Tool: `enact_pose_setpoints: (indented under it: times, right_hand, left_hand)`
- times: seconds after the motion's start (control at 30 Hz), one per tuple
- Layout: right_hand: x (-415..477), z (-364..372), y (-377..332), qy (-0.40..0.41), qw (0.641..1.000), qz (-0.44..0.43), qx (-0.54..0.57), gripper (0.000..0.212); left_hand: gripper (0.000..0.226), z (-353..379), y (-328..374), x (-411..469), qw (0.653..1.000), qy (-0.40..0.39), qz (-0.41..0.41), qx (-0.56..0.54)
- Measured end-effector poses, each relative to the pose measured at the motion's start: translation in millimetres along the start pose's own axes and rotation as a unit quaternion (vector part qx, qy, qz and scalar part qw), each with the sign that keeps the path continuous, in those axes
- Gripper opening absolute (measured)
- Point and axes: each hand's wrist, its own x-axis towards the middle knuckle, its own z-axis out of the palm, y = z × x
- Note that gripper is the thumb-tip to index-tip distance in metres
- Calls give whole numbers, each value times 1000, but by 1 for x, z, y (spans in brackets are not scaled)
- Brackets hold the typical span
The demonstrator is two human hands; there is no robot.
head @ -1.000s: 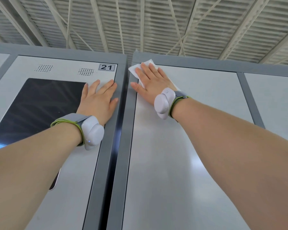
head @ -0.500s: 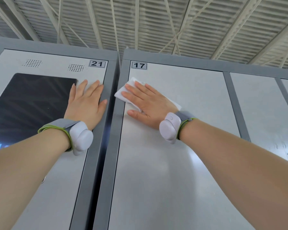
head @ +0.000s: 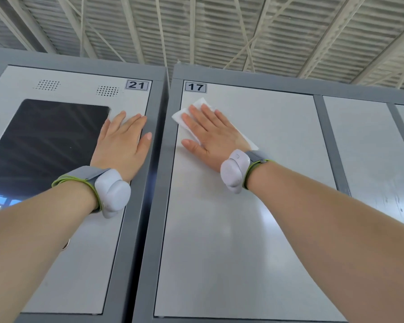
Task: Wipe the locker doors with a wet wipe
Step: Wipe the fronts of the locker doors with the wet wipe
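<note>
R hand point(head: 214, 138) flat on wet wipe point(head: 184, 114), door 17 point(head: 243, 206).

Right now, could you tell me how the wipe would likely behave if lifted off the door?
The wipe looks thin and lies flat against the door, so it would probably hang limp. Pressed flat by the right hand, it likely slides easily on that smooth panel.

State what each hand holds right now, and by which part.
The right hand pins the wet wipe flat on door 17, palm and fingers over its middle. The left hand holds nothing; it rests flat on panel 21.
</note>
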Motion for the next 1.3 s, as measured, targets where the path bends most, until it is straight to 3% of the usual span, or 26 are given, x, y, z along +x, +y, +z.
enact_pose_setpoints:
  times: [0.13,0.33,0.57,0.67,0.8,0.93,1.0,1.17,1.3]
  right_hand:
    - [-11,3,-4,-13,999,-45,-9,65]
    - [-29,9,-11,-8,995,-97,5,90]
    - [-51,14,-8,-3,993,-118,19,83]
    - [-54,15,3,16,996,-87,12,83]
    - [-53,12,21,25,999,28,14,84]
    - [-42,11,18,27,996,82,23,76]
    - [-39,11,13,18,996,80,20,66]
    - [-43,12,4,22,999,23,9,84]
    - [-53,14,-1,14,1000,-2,13,81]
  left_hand:
    - [60,1,4,-4,1000,-2,-11,-13]
    - [64,4,3,-9,1000,0,2,-16]
    - [64,6,8,-18,1000,-4,-1,-6]
    - [52,7,11,-19,1000,-7,-6,-4]
    - [65,7,14,-22,1000,-11,9,-27]
    - [64,10,13,-26,999,-22,20,-13]
    - [63,12,13,-27,1000,-19,18,-15]
    - [60,13,17,-27,1000,0,22,-14]
    - [60,12,24,-26,999,16,14,-30]
